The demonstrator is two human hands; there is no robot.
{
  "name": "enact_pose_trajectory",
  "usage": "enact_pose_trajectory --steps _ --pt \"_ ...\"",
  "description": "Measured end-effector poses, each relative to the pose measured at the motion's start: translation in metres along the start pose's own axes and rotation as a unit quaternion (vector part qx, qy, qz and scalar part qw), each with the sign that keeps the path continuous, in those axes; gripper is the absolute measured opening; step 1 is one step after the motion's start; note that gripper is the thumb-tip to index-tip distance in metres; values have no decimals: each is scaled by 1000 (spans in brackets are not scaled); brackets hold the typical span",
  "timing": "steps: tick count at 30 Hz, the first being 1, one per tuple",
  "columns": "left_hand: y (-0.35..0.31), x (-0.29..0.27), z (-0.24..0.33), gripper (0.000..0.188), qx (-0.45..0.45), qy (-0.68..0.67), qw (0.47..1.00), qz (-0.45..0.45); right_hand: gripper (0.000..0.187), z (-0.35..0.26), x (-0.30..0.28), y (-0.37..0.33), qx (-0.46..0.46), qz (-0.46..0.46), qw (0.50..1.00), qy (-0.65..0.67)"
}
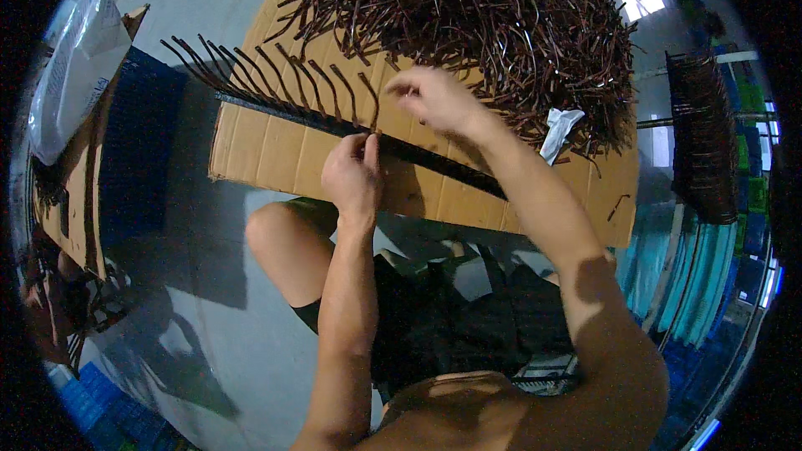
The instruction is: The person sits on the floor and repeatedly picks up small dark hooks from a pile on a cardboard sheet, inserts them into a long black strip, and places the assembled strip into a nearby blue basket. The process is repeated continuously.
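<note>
Left hand [352, 175]: closed in a pinch on the black bar [443, 163], thumb and forefinger right at the foot of the rightmost standing rod [372, 93]; hard to tell from this angle if also gripping that foot.
Right hand [439, 104]: raised over the cardboard sheet [276, 146], just right of the rightmost standing rod, fingers partly curled and blurred; impossible to tell as empty or gripping.
Black bar: lying slantwise across the near part of the cardboard sheet, from far left to near right; bare of standing rods right of the left hand.
Row of bent brown rods [320, 88]: standing along the left part of the bar, leaning toward the far left.
Handling: probably best to pinch low, press the bar flat against the cardboard, match the lean and spacing of the row, and avoid brushing the tips.
Rod pile [476, 25]: heaped and tangled on the far right of the cardboard; probably easier to draw from at the loose edge than from the middle.
White crumpled paper [558, 135]: at the pile's near edge, just beside the right forearm.
Clear plastic bag [75, 67]: far left, well apart.
Turquoise sheets [685, 276]: at right, beyond the cardboard.
</note>
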State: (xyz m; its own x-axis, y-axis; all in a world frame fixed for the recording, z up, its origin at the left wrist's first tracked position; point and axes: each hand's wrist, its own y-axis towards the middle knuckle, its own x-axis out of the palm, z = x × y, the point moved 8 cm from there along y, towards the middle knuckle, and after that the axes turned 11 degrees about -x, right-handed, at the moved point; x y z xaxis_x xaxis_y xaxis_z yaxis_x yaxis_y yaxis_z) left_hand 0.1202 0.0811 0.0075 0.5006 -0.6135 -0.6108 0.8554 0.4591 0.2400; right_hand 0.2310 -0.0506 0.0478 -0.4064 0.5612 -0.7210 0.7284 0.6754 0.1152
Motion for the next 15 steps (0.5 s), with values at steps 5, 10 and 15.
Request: enact_pose_trajectory --steps 5,10,15 --pt "8 -1 7 21 -127 -56 988 -74 13 57 -36 18 -9 23 942 -335" --pt "-1 0 16 19 -54 -93 993 -56 16 21 -32 4 -123 57 938 -320" --pt "1 -5 13 18 -14 -65 996 -53 12 -8 -6 -27 74 158 983 63"
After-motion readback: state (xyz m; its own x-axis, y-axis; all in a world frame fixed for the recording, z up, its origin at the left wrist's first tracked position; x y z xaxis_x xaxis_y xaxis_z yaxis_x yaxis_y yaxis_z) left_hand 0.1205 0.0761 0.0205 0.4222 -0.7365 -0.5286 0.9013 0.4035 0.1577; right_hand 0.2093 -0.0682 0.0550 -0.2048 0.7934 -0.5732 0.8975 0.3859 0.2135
